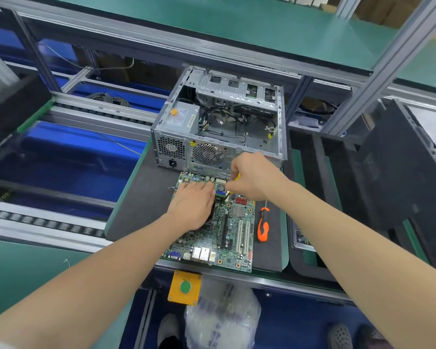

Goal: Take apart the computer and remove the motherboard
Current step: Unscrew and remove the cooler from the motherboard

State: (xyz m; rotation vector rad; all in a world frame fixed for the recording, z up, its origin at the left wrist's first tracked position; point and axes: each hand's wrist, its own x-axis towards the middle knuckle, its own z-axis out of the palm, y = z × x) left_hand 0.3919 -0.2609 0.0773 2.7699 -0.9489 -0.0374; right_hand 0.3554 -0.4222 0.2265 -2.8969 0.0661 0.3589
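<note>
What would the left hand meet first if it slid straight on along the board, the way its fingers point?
Likely the memory modules, just beyond the left hand's fingertips on the motherboard; the right hand sits right behind them. Depth is uncertain.

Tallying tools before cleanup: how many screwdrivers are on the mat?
1. An orange-handled screwdriver lies on the dark mat, right of the motherboard. The right hand may hide something yellow; unclear.

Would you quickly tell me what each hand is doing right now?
Left hand: open, palm down, pressing on the motherboard.
Right hand: closed, pinching something small and yellow over the board; what it is cannot be told.
</note>
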